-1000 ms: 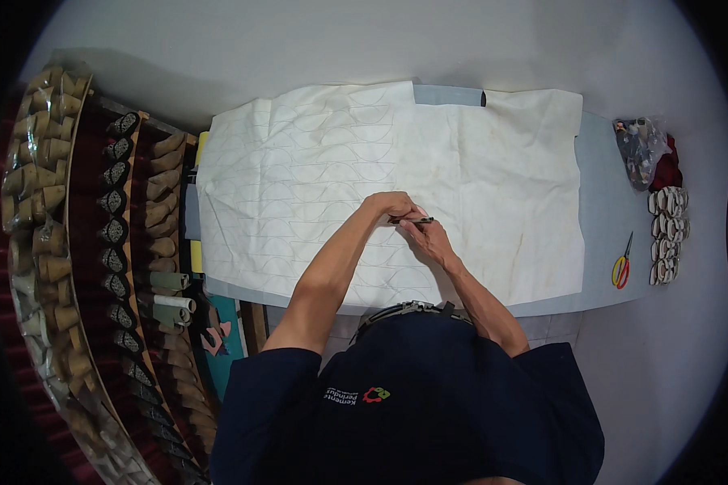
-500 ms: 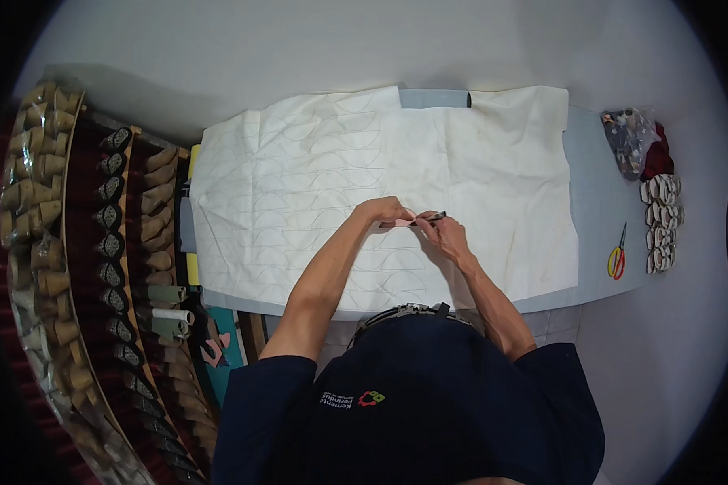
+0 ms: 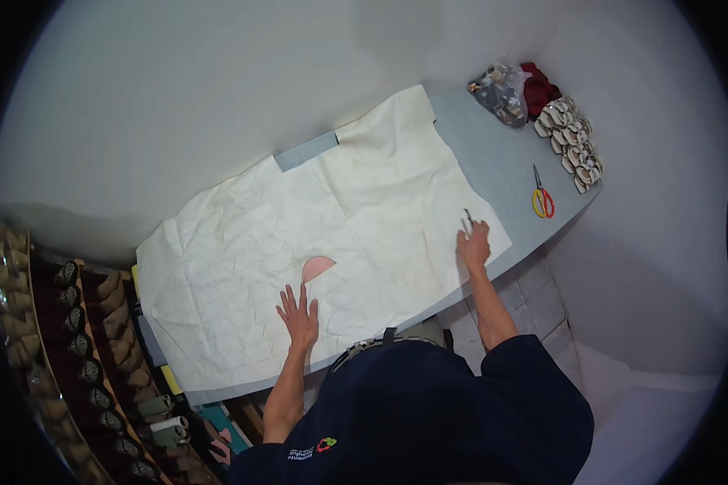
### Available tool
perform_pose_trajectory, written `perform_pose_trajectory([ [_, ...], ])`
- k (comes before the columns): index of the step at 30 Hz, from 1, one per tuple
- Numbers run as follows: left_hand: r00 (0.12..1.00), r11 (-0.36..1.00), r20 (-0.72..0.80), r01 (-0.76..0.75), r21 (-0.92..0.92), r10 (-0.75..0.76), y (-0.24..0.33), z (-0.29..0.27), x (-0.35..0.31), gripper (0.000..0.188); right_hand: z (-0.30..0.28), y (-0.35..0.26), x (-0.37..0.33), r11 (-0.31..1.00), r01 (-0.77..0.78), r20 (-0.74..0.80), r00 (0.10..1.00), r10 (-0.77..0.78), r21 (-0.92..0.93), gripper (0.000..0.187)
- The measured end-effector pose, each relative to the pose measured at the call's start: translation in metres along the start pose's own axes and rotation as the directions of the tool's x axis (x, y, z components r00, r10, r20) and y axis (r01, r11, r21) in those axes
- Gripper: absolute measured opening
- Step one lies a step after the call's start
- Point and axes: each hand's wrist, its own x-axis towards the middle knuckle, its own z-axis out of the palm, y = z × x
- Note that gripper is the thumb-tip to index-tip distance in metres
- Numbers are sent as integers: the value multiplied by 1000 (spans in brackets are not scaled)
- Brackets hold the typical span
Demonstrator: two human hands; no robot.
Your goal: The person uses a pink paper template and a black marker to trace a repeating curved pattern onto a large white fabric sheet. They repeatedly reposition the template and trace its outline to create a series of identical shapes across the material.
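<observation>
A large creased white sheet [image 3: 388,178], fabric or leather, covers most of the table, with rows of thin curved outlines drawn on its left part. On it lies a pink half-round template [image 3: 319,269]. My left hand [image 3: 301,321] rests flat by the template's lower left corner, fingers spread and one fingertip at or very near its edge. Farther right, close to the sheet's right end, my right hand [image 3: 474,245] is closed around a slim dark pen [image 3: 468,217]. The pen's tip is too small to make out.
Red-and-yellow-handled scissors [image 3: 543,196] lie on the blue-grey tabletop [image 3: 469,121] at right. Beyond are a filled clear plastic bag [image 3: 501,94], dark red cloth [image 3: 539,93] and stacked whitish shoe parts [image 3: 573,141]. Shelves of shoe lasts [image 3: 121,323] stand at left; walls border the table.
My hands have parted: the right one moved right with the pen, the left one opened flat on the sheet. The pink template now lies uncovered. The whole view has turned and shifted right.
</observation>
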Motion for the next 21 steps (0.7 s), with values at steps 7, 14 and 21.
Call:
perform_pose_trajectory([
  [7, 998, 997, 67, 16, 70, -21, 1, 4, -8, 69, -37, 74, 56, 979, -129, 112, 983, 148, -160, 103],
  [14, 998, 996, 57, 33, 79, -37, 18, 24, -23, 76, -65, 109, 89, 969, -113, 302, 937, 178, -220, 73],
  [21, 997, 997, 32, 68, 37, -69, 52, 53, -52, 81, -107, 164, 98, 964, -90, 372, 910, 181, -249, 74],
])
